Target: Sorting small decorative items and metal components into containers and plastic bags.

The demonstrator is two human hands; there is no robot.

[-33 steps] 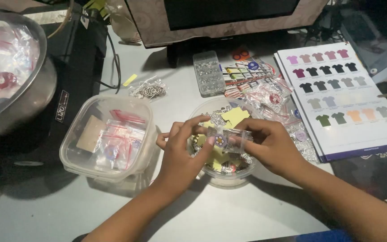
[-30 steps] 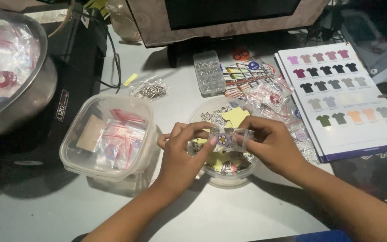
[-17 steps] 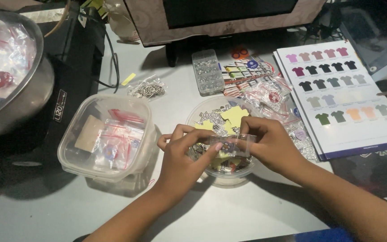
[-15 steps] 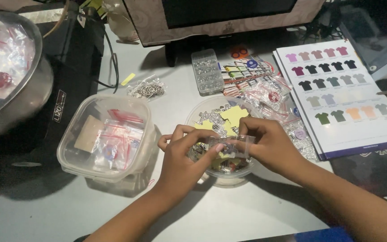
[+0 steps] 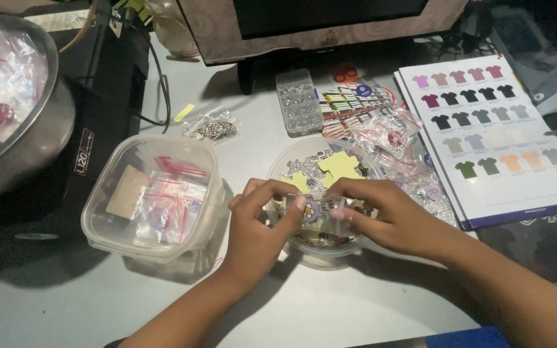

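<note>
My left hand [image 5: 256, 222] and my right hand [image 5: 381, 212] meet over a round clear bowl [image 5: 291, 161] that holds several small stickers and yellow shirt-shaped cutouts [image 5: 338, 164]. Between the fingertips of both hands is a small clear plastic bag [image 5: 322, 212] with a little purple-and-white piece inside. Both hands pinch the bag, the left at its left edge, the right at its right edge.
A square clear tub [image 5: 153, 196] with red-striped small bags stands left of the bowl. A metal bowl [image 5: 40, 142] of plastic bags is at far left, a shirt colour chart [image 5: 498, 135] at right, a clear bead case [image 5: 298, 102], key rings [image 5: 211, 127] and a monitor [image 5: 317, 26] behind.
The hands have shifted slightly lower over the bowl while working the small bag between the fingertips. Nothing else has moved.
</note>
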